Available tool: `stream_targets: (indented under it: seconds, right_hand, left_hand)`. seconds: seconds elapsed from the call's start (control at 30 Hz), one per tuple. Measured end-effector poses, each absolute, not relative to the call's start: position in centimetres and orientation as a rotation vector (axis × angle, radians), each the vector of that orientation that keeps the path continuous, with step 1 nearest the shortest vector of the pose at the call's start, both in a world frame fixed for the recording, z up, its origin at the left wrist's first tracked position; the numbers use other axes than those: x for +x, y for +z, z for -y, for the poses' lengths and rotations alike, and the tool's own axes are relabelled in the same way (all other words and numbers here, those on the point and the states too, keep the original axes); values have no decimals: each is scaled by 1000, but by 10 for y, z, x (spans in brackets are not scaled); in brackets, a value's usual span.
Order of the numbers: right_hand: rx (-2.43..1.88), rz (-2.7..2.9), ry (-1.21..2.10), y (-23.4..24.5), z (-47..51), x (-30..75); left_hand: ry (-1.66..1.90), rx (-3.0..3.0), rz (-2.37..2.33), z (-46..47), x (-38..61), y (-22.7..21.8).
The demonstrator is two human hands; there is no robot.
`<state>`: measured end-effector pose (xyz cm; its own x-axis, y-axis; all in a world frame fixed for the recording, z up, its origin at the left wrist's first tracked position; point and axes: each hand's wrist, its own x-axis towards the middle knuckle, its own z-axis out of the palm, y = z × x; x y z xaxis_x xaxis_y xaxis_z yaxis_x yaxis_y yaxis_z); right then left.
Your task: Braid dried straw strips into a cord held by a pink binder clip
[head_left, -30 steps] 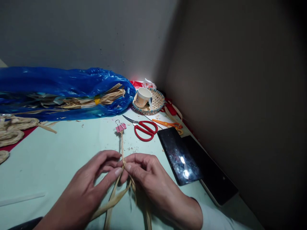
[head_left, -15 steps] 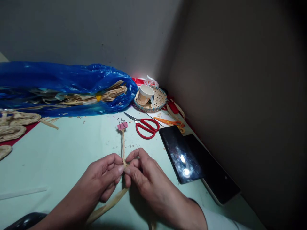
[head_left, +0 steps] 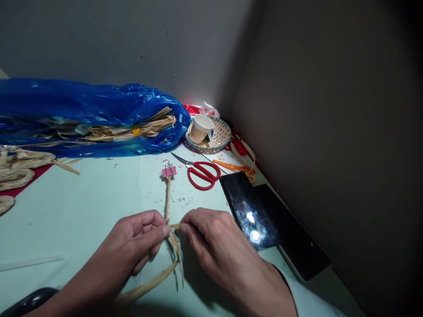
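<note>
A thin braided cord of dry straw-like fibre [head_left: 168,196] runs down from a pink binder clip [head_left: 169,171]. At the cord's lower end my left hand [head_left: 139,237] pinches it between thumb and fingertips. My right hand [head_left: 221,251] grips one fibre strand [head_left: 175,226] and holds it out to the right, a short gap from the left fingertips. Another loose strand [head_left: 152,281] hangs from the pinch and curves down to the left, passing behind my left wrist.
Red-handled scissors [head_left: 203,175] and orange scissors [head_left: 233,167] lie beyond my hands. Two dark tablets [head_left: 246,207] overlap at the right. Behind are a blue plastic bag [head_left: 109,103] of dry fibres and a woven basket [head_left: 222,134] with a paper cup [head_left: 201,128]. Coiled braid [head_left: 24,165] lies left.
My right hand has moved right, away from my left, drawing a strand out sideways. The loose strands below the pinch now show more. My left hand stays at the cord.
</note>
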<state>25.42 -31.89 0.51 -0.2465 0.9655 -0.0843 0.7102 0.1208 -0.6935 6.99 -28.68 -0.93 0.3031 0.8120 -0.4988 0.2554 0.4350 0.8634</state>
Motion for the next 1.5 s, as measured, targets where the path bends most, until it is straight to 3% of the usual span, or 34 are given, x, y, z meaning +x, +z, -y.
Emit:
stream_targets:
  seconds: [0.23, 0.47, 0.7, 0.8, 0.97, 1.07, 1.5]
  right_hand:
    - [-1501, 2042, 905, 0, 332, 240]
    - [-1483, 2172, 640, -29, 343, 230]
    - [-1451, 1931, 661, -3, 331, 242]
    - [-1528, 1766, 737, 7, 321, 249]
    - [-1340, 1576, 1385, 1, 312, 247]
    - [-1204, 1519, 1597, -8, 312, 242]
    - [-1354, 1589, 1348, -14, 310, 235]
  left_hand:
    - [549, 1077, -1274, 289, 70, -11]
    - [617, 925, -1265, 297, 69, -13]
    - [609, 822, -1188, 293, 64, -18]
    - [601, 743, -1159, 293, 64, -15]
    - [596, 764, -1125, 294, 62, -18]
    - [610, 822, -1142, 294, 62, -22]
    - [653, 1134, -1170, 303, 68, -25]
